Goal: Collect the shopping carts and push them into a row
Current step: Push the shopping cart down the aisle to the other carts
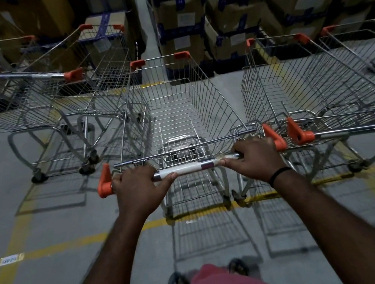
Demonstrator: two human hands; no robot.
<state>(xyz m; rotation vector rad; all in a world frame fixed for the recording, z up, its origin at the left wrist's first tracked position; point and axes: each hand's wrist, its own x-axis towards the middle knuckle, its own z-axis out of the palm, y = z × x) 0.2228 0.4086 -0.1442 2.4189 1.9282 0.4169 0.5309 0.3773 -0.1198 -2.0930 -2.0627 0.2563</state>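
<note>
A wire shopping cart point(175, 99) with orange corner caps stands straight in front of me, its basket empty. My left hand point(139, 186) grips the left end of its chrome handle bar point(185, 168). My right hand point(253, 158) grips the right end, a black band on that wrist. Close on the right, a second cart point(300, 84) stands parallel, its handle end almost touching mine. Further right a third cart point(364, 52) is partly cut off. To the left, two more carts point(28, 103) stand nested and angled away.
Stacks of cardboard boxes point(182, 20) with blue tape line the back, with a narrow aisle point(146, 25) between them. Yellow floor lines point(74, 243) cross the grey concrete under the carts. A white floor label point(11, 259) sits on the line at left.
</note>
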